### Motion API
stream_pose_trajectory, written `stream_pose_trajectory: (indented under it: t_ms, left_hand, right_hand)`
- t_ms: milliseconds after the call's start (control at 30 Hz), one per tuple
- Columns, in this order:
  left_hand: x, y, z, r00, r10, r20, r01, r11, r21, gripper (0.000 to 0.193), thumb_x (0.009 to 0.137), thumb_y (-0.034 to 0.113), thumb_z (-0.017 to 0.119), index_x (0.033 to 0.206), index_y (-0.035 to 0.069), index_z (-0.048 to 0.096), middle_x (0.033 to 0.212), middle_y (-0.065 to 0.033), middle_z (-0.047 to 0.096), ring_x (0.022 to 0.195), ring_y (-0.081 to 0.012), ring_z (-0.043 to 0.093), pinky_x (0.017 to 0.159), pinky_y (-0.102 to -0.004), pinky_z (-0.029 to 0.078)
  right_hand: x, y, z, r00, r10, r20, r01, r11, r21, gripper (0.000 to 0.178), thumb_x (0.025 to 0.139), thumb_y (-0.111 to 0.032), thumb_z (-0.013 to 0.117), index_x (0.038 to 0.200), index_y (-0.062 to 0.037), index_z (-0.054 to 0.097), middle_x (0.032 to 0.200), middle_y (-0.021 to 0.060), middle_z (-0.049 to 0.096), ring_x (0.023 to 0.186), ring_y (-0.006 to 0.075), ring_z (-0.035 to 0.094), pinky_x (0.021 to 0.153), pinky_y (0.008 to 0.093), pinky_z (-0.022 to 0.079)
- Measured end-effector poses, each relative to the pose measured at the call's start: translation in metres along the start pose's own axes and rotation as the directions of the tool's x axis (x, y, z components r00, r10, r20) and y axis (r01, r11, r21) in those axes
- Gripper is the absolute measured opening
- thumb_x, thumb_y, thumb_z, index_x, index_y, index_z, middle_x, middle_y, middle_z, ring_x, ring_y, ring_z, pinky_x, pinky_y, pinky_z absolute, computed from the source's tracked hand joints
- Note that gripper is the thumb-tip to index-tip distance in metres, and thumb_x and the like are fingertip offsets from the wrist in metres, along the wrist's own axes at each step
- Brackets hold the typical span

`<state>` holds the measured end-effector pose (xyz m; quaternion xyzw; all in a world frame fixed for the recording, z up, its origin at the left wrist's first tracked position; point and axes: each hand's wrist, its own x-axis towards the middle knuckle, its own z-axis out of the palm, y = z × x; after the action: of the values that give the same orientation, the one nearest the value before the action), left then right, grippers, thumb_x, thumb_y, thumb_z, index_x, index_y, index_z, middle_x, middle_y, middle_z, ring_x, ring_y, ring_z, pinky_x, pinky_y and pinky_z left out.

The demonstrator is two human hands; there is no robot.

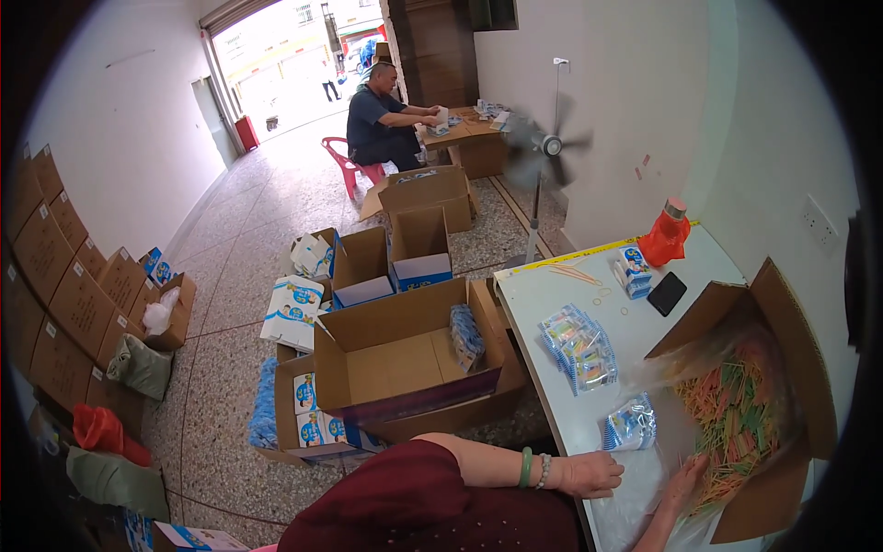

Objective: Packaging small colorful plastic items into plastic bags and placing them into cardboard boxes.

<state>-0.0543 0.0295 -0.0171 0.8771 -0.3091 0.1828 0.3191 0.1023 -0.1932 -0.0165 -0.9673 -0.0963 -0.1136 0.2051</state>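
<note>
My left hand, with a green bangle and a beaded bracelet at its wrist, is curled closed over the white table. Whatever its fingers hold, if anything, is hidden. Fingers stretched out, my right hand rests at the near edge of a heap of thin red, green and yellow sticks. The sticks lie in a clear plastic bag inside an open cardboard box. Just beyond my left hand is a small clear-and-blue packet; several similar packets lie overlapped farther back.
On the table stand a red-wrapped bottle, a small blue-and-white box and a black phone. Left of it sits a large open carton among smaller boxes. A fan stands behind; a person works at a far table.
</note>
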Motion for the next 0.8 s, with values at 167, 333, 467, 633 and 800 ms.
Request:
stream_pose_trajectory:
  t_ms: [167,333,467,633,800]
  left_hand:
    - [0.003,0.002,0.000,1.000,0.006,0.024,-0.006,1.000,0.008,0.021,0.081,0.022,0.059,0.075,0.005,0.049,0.082,-0.0125,0.048,0.074,-0.0306,0.051,0.069,-0.0411,0.042]
    - [-0.001,0.002,0.000,1.000,-0.011,0.013,0.011,1.000,0.018,0.022,0.080,0.023,0.060,0.074,0.005,0.049,0.082,-0.0127,0.049,0.073,-0.0316,0.052,0.067,-0.0421,0.043]
    - [0.001,0.003,-0.001,1.000,0.013,0.010,-0.013,1.000,0.001,0.021,0.081,0.022,0.060,0.075,0.005,0.049,0.081,-0.0128,0.049,0.072,-0.0317,0.052,0.067,-0.0422,0.043]
    - [0.000,0.001,-0.003,1.000,0.009,0.017,-0.009,1.000,-0.002,0.021,0.081,0.022,0.060,0.075,0.005,0.049,0.082,-0.0128,0.049,0.072,-0.0316,0.053,0.067,-0.0421,0.043]
    - [0.001,0.003,-0.005,1.000,0.002,0.027,-0.003,0.999,0.035,0.021,0.083,0.021,0.059,0.075,0.005,0.048,0.082,-0.0119,0.048,0.074,-0.0295,0.051,0.069,-0.0397,0.042]
  right_hand:
    - [0.003,0.017,0.018,0.991,0.040,-0.131,-0.028,0.996,0.090,0.024,0.092,-0.014,0.049,0.113,-0.0026,0.045,0.110,0.0203,0.053,0.096,0.0367,0.054,0.079,0.0428,0.046]
    - [-0.002,-0.022,-0.020,0.928,0.346,0.137,-0.267,0.364,0.892,0.016,0.088,-0.005,0.049,0.104,-0.0044,0.046,0.095,0.0111,0.051,0.079,0.0248,0.052,0.072,0.0362,0.046]
    - [-0.011,-0.010,-0.004,0.966,0.257,0.021,-0.184,0.628,0.756,0.013,0.085,-0.002,0.047,0.098,-0.0049,0.047,0.091,0.0055,0.047,0.076,0.0170,0.047,0.070,0.0309,0.043]
    - [-0.014,-0.001,0.002,0.989,0.143,0.036,-0.132,0.749,0.650,0.007,0.083,-0.002,0.048,0.089,-0.0029,0.046,0.082,0.0054,0.045,0.071,0.0147,0.043,0.066,0.0277,0.039]
    - [-0.015,-0.003,-0.002,0.994,0.104,0.033,-0.097,0.701,0.706,0.006,0.082,-0.002,0.049,0.087,-0.0019,0.047,0.082,0.0060,0.046,0.071,0.0140,0.045,0.062,0.0278,0.039]
